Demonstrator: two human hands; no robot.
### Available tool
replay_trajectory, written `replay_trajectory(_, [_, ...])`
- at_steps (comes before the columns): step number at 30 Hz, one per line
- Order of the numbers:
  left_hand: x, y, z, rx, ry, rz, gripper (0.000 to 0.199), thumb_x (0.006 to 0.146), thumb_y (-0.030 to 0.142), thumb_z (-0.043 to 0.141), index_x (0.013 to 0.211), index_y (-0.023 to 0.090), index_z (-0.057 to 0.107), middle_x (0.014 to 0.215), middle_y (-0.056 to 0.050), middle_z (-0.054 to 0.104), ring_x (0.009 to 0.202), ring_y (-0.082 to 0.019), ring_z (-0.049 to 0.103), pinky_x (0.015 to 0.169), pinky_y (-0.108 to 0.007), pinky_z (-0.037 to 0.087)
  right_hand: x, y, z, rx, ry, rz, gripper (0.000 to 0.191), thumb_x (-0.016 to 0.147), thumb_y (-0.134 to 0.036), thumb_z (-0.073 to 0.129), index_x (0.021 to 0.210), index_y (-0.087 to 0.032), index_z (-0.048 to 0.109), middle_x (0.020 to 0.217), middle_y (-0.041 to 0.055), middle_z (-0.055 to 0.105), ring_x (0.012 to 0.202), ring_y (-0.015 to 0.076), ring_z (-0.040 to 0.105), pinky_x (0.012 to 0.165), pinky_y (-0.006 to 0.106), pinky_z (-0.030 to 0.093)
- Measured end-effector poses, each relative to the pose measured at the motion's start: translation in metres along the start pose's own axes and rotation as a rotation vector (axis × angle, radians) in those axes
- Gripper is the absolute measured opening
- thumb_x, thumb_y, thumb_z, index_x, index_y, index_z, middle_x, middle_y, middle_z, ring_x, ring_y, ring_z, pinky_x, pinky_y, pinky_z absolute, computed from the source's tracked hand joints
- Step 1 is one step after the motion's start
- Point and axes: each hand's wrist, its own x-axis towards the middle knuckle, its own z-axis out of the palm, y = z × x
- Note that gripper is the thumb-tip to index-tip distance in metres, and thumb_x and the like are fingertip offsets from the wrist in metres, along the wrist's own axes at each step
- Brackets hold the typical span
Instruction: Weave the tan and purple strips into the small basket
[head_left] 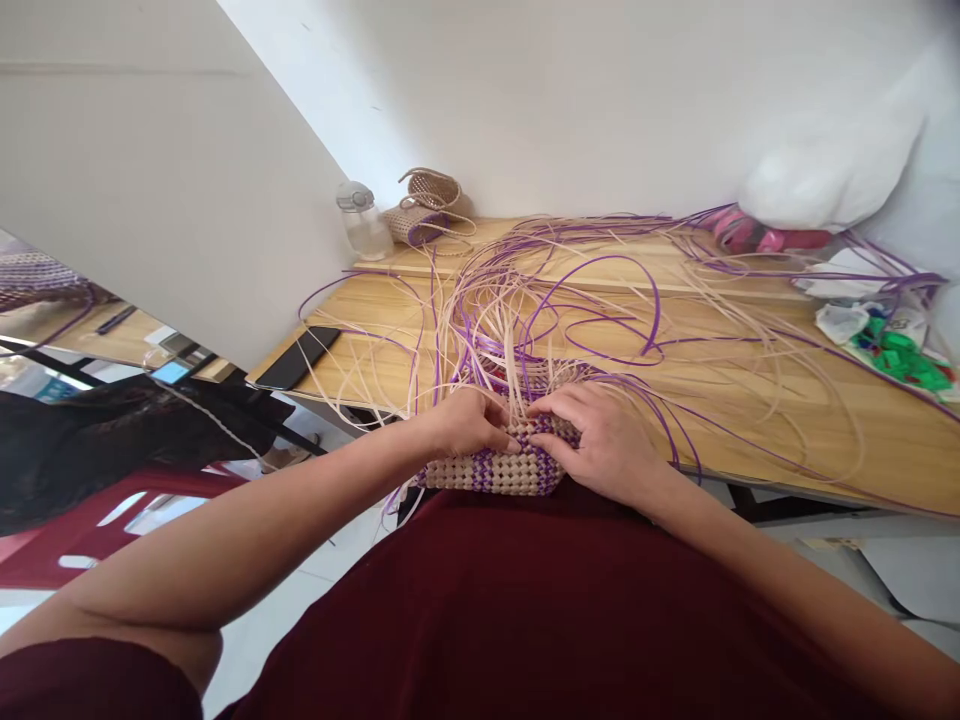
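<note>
A woven piece in beige and purple rests at the table's front edge, against my body. Long loose beige and purple strands fan out from it across the tabletop. My left hand is on the upper left of the weave, thumb and fingers pinched together at its strands. On the right side, my right hand has its thumb and forefinger on the weave, close to the left fingertips. What lies between the fingertips of each hand is too small to make out.
A black phone lies at the wooden table's left end. Behind are a clear bottle and small woven baskets. Green items in plastic lie right. Beyond a partition, a person is at the left.
</note>
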Motion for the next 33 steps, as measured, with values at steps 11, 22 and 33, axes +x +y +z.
replay_trajectory(11, [-0.008, 0.002, 0.012, 0.009, 0.022, 0.100, 0.026, 0.077, 0.037, 0.059, 0.092, 0.018, 0.069, 0.079, -0.001, 0.070, 0.078, -0.020, 0.063, 0.071, -0.027, 0.046, 0.015, -0.015, -0.005, -0.066, -0.007, -0.043, 0.012, 0.089, -0.025, 0.057, 0.082, -0.019, 0.064, 0.081, 0.0035, 0.064, 0.080, 0.0158, 0.056, 0.077, 0.028, 0.042])
replay_trajectory(22, [-0.006, 0.003, 0.018, 0.055, 0.122, 0.099, 0.018, 0.076, 0.037, 0.064, 0.079, 0.019, 0.067, 0.072, -0.001, 0.067, 0.073, -0.021, 0.061, 0.069, -0.029, 0.044, 0.072, 0.002, -0.050, -0.144, 0.068, 0.096, 0.015, 0.086, -0.026, 0.050, 0.087, -0.019, 0.062, 0.073, -0.0002, 0.067, 0.062, 0.0110, 0.056, 0.058, 0.022, 0.036])
replay_trajectory(33, [0.006, -0.012, 0.044, -0.599, 0.192, 0.132, 0.029, 0.067, 0.038, 0.079, 0.080, 0.015, 0.066, 0.082, -0.004, 0.069, 0.072, -0.014, 0.061, 0.073, -0.027, 0.047, 0.052, 0.160, -0.126, -0.421, 0.132, 0.767, 0.038, 0.073, -0.031, 0.067, 0.041, -0.018, 0.052, 0.041, 0.0040, 0.043, 0.057, 0.0201, 0.052, 0.058, 0.034, 0.033])
